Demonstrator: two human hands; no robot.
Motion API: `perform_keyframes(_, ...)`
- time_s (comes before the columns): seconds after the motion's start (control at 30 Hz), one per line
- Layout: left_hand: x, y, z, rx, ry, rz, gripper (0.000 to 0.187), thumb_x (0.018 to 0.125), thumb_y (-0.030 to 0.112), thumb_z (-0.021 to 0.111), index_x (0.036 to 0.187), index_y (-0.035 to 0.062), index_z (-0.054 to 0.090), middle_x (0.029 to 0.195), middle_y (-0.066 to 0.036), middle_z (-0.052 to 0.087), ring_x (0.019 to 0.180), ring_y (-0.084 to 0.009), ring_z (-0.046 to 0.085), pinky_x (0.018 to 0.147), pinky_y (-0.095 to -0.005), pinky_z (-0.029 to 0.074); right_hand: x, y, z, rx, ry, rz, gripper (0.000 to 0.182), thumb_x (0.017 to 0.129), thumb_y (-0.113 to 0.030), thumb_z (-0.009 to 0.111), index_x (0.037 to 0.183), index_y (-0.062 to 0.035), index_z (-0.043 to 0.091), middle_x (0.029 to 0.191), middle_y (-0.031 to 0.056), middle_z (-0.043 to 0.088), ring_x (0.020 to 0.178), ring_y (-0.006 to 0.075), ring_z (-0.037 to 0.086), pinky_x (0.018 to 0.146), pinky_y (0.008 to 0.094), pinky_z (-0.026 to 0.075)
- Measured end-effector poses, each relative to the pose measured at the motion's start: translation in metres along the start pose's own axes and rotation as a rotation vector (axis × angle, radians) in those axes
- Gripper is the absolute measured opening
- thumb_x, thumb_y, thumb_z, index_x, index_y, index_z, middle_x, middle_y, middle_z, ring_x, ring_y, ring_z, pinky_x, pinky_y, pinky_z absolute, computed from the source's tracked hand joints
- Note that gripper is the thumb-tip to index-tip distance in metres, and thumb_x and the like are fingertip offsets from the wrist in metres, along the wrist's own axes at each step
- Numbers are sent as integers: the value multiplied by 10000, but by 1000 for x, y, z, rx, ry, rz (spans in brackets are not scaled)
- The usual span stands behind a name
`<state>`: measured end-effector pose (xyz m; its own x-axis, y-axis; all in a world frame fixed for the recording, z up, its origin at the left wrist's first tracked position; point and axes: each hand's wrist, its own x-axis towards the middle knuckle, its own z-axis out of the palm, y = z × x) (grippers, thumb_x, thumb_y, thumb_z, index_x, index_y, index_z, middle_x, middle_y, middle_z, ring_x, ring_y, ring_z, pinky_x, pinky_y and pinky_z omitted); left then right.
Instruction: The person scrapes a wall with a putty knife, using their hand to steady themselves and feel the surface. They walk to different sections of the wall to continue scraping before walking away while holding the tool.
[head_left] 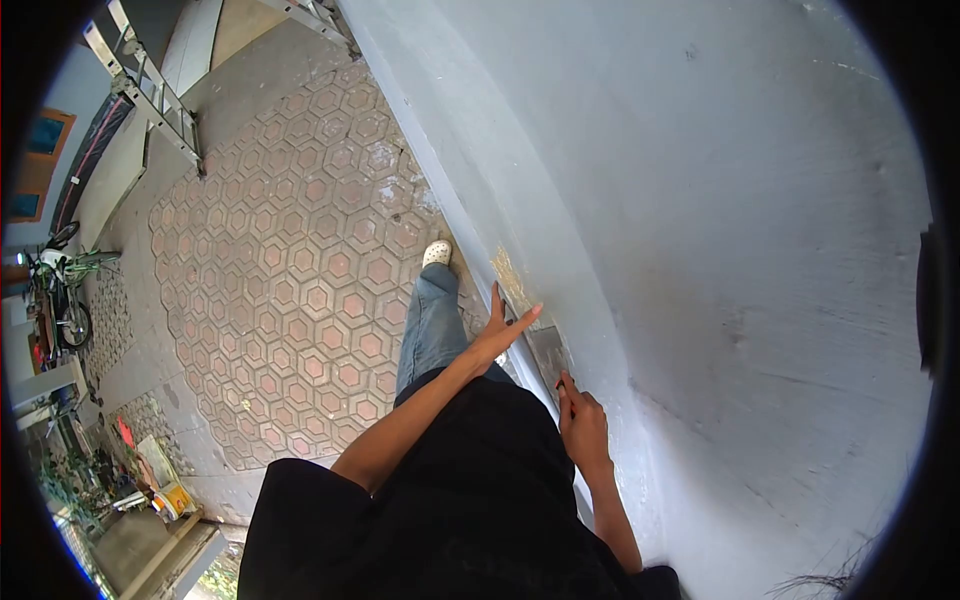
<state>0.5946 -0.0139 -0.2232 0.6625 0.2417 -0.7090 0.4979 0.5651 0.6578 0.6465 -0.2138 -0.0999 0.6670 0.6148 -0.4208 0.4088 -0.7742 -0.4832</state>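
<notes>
My right hand is closed around the dark end of a flat scraper, low against the grey painted wall. The scraper's broad greyish blade lies along the ledge at the wall's near edge, pointing toward my left hand. That hand has its thumb and a finger spread apart over the ledge, close to the blade's far end. Just beyond the fingertips, a yellowish bare patch shows through the paint. Part of the right hand's grip is hidden behind its own fingers.
Hexagonal paving spreads out on the left, with my shoe beside the wall's base. A metal ladder stands at the upper left. Farther off are a motorbike and a cluttered bench area with plants.
</notes>
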Motion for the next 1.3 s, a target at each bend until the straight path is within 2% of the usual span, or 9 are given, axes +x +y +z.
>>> perform_keyframes(0.27, 10, 0, -8, -144, -24, -2, 1307, 791, 631, 717, 1509, 181, -278, 1626, -205, -32, 1495, -379, 85, 1112, -634, 269, 57, -31, 17, -53, 86, -85, 329, 983, -167, 537, 1297, -96, 607, 783, 228, 623, 679, 406, 653, 610, 489, 537)
perform_keyframes(0.37, 5, 35, -25, -124, 24, 1, 1314, 762, 711, 684, 1525, 177, -243, 1603, -277, -61, 1476, -460, 79, 1124, -613, 252, 118, -73, 19, -74, 71, -130, 327, 993, -193, 514, 1289, -86, 604, 806, 239, 630, 702, 421, 656, 634, 496, 543)
perform_keyframes(0.6, 65, 97, -105, -337, 137, 70, 1196, 812, 726, 611, 1544, 234, -196, 1619, -232, -39, 1500, -369, 72, 1120, -621, 264, 268, -183, 15, -24, 5, -214, 342, 995, -178, 456, 1255, -20, 612, 877, 250, 683, 782, 436, 659, 694, 491, 522)
perform_keyframes(0.8, 97, 180, -176, -366, 184, 107, 1159, 822, 768, 542, 1548, 226, -181, 1627, -205, -31, 1500, -375, 65, 1133, -622, 238, 385, -293, 6, 24, -84, -212, 356, 991, -172, 431, 1254, -22, 617, 992, 189, 711, 851, 432, 665, 787, 487, 540)
perform_keyframes(0.9, 102, 202, -209, -345, 215, 111, 1151, 827, 781, 514, 1550, 208, -175, 1626, -206, -29, 1495, -397, 66, 1136, -630, 228, 439, -325, 16, -28, -8, -280, 367, 996, -177, 421, 1282, -37, 605, 1018, 199, 706, 894, 433, 663, 819, 491, 542)
perform_keyframes(1.0, 103, 208, -229, -381, 240, 79, 1129, 848, 753, 522, 1558, 186, -148, 1633, -178, -23, 1480, -452, 80, 1139, -632, 208, 453, -332, 18, -46, -43, -256, 333, 998, -197, 444, 1235, -34, 611, 924, 278, 688, 895, 454, 671, 805, 523, 548)
perform_keyframes(1.13, 107, 213, -220, -424, 226, 126, 1148, 833, 763, 532, 1559, 181, -140, 1630, -189, -38, 1479, -452, 77, 1137, -632, 216, 439, -321, 14, -35, 13, -308, 343, 1004, -206, 444, 1256, -41, 609, 946, 274, 688, 906, 454, 668, 822, 527, 545)
perform_keyframes(1.2, 100, 206, -215, -387, 234, 115, 1152, 829, 765, 535, 1560, 182, -139, 1627, -199, -42, 1479, -452, 74, 1137, -631, 220, 421, -311, 17, -7, -3, -250, 359, 1007, -183, 435, 1292, -44, 603, 1033, 231, 693, 900, 437, 663, 816, 480, 536)
perform_keyframes(1.3, 94, 191, -197, -323, 203, 149, 1162, 824, 764, 545, 1559, 182, -142, 1620, -221, -42, 1479, -453, 70, 1133, -633, 227, 375, -284, 9, -18, -42, -207, 361, 1016, -203, 444, 1299, -40, 596, 1012, 254, 683, 874, 433, 665, 782, 468, 527)
